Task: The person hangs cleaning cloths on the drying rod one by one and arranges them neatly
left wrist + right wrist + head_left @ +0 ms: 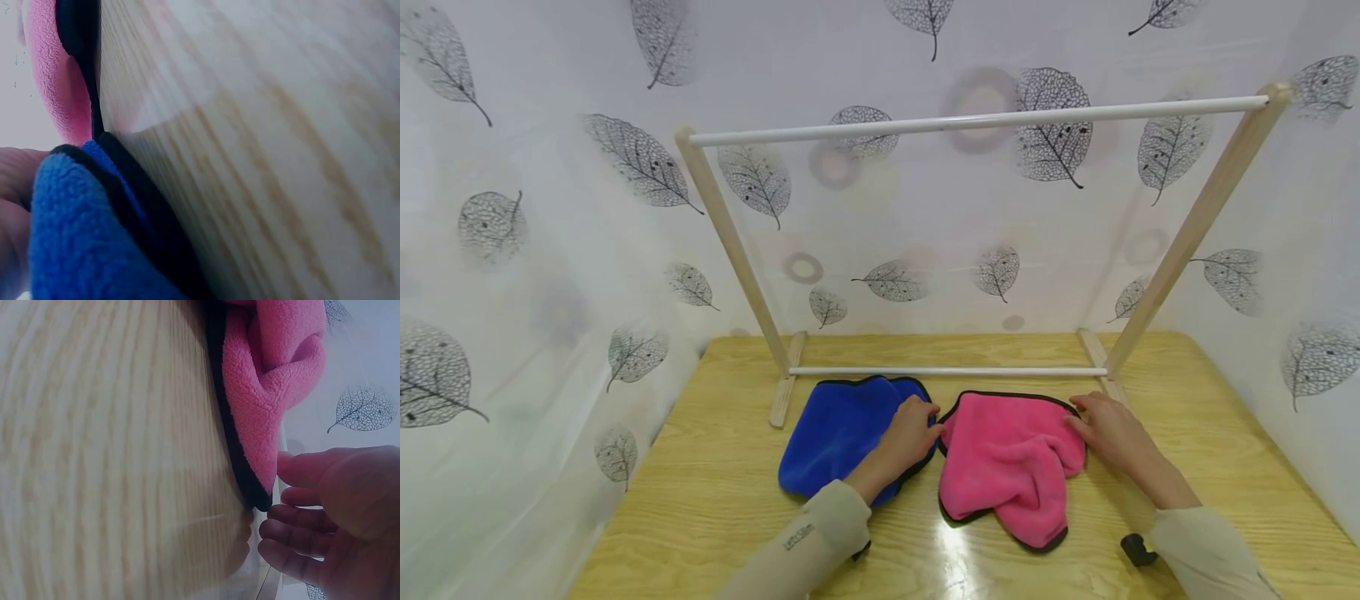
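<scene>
A pink cloth [1000, 458] with a dark border lies rumpled on the table, its lower part folded. To its left is a blue cloth [835, 433] with the same dark edging. My left hand [910, 433] reaches over the blue cloth, thumb and fingertips apart beside the pink cloth's left corner; in the left wrist view the blue cloth [81, 237] hides most of it. At the pink cloth's upper right corner is my right hand [1108, 425]. The right wrist view shows its relaxed fingers [297, 540] and its thumb at the pink cloth's edge.
Behind the cloths stands a wooden rack with a white top rod [977, 122] and a white lower rod [947, 372]. Its foot [786, 392] is left of the blue cloth. A small black object [1138, 550] is by the right sleeve. A leaf-patterned curtain [550, 250] surrounds the table.
</scene>
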Action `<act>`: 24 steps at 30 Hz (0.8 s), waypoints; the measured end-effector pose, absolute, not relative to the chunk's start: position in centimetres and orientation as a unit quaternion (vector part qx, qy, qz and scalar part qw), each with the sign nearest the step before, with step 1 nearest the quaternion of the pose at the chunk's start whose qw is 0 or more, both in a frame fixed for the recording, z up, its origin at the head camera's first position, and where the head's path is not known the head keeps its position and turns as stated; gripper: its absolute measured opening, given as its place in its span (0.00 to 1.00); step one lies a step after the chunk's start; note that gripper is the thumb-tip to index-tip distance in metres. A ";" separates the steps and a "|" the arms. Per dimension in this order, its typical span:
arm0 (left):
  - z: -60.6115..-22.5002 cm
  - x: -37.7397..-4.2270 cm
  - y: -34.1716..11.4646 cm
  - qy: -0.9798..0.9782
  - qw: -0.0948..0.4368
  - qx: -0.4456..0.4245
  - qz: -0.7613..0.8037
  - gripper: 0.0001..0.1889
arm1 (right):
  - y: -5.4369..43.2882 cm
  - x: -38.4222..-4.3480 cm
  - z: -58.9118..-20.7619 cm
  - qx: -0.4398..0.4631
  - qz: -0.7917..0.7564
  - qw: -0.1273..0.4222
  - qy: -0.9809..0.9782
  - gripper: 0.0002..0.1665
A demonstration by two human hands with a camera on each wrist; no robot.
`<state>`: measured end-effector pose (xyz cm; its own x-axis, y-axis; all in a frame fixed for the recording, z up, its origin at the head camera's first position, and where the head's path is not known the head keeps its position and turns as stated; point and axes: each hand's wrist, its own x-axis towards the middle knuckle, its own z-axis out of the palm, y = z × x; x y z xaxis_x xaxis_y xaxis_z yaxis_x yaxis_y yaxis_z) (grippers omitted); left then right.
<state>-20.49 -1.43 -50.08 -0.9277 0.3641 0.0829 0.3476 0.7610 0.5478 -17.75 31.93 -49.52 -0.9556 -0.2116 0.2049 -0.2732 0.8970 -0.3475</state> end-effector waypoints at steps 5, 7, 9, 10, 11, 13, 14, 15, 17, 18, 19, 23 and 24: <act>-50.1 -20.6 -1.2 0.939 0.021 0.184 0.291 0.16 | 31.9 -18.0 -49.5 0.121 0.194 0.075 -0.971 0.21; -50.1 -20.6 -1.1 0.941 0.022 0.181 0.286 0.16 | 31.9 -18.0 -49.6 0.121 0.196 0.072 -0.971 0.21; -50.2 -20.7 -1.0 0.944 0.024 0.176 0.277 0.17 | 31.8 -18.0 -49.6 0.119 0.196 0.069 -0.971 0.20; -50.2 -20.7 -0.9 0.945 0.026 0.173 0.275 0.17 | 31.8 -18.1 -49.6 0.119 0.196 0.068 -0.971 0.20; -50.2 -20.7 -0.9 0.947 0.028 0.170 0.271 0.17 | 31.7 -18.1 -49.7 0.118 0.194 0.068 -0.972 0.20; -50.2 -20.8 -0.7 0.948 0.031 0.162 0.271 0.16 | 31.7 -18.1 -49.7 0.117 0.190 0.066 -0.973 0.20; -50.2 -20.8 -0.6 0.949 0.032 0.158 0.272 0.15 | 31.7 -18.2 -49.8 0.117 0.188 0.065 -0.973 0.20; -50.2 -20.8 -0.6 0.949 0.032 0.154 0.272 0.14 | 31.7 -18.2 -49.8 0.117 0.187 0.065 -0.973 0.20; -50.1 -20.8 -0.5 0.951 0.031 0.149 0.268 0.13 | 31.6 -18.2 -49.7 0.117 0.186 0.060 -0.974 0.19; -50.1 -20.8 -0.4 0.952 0.030 0.146 0.267 0.12 | 31.6 -18.3 -49.7 0.117 0.188 0.056 -0.973 0.19; -50.1 -20.8 -0.4 0.953 0.028 0.146 0.265 0.11 | 31.6 -18.3 -49.7 0.116 0.190 0.054 -0.973 0.19; -50.0 -20.8 -0.3 0.954 0.018 0.148 0.259 0.09 | 31.5 -18.4 -49.6 0.115 0.204 0.048 -0.971 0.19; -50.0 -20.9 -0.3 0.954 0.016 0.149 0.259 0.08 | 31.5 -18.4 -49.6 0.115 0.207 0.050 -0.970 0.19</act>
